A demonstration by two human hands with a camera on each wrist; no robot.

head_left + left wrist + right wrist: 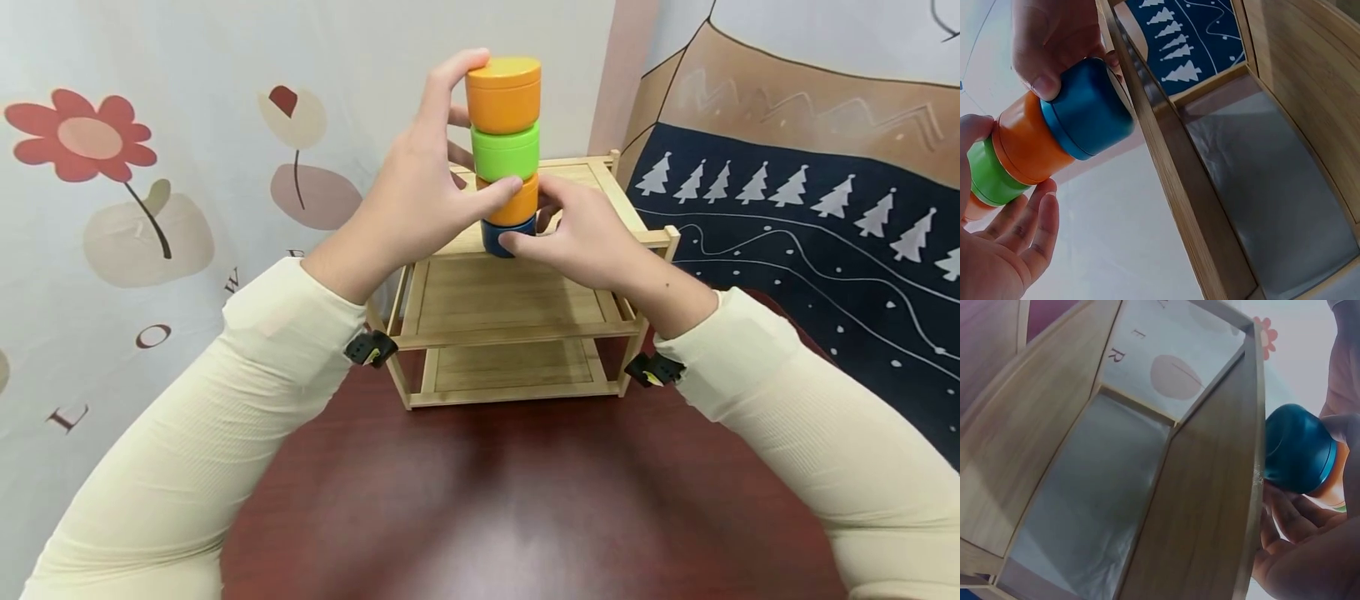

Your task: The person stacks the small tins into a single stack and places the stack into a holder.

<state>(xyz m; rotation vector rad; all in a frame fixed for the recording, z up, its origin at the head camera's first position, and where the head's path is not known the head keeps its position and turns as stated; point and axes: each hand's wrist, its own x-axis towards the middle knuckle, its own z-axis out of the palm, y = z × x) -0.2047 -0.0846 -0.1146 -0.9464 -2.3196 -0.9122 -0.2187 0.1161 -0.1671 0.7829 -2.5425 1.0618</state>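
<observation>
A column of round, smooth canisters stands upright over the top shelf in the head view. From the top come an orange canister (504, 100), a green canister (506, 152), another orange canister (517, 207) and a dark blue canister (497, 242). My left hand (416, 179) holds the column from the left, index fingertip at the top rim and thumb across the lower orange one. With its thumb in front, my right hand (588, 225) grips the blue canister (1088, 109) at the bottom. The blue base is close by the shelf edge in both wrist views.
A light wooden rack (517, 342) with several shelves stands on the dark red table (510, 492). Behind it hangs a pale cloth (225, 150) with printed flowers. To the right is a navy cloth (795, 242) with white trees.
</observation>
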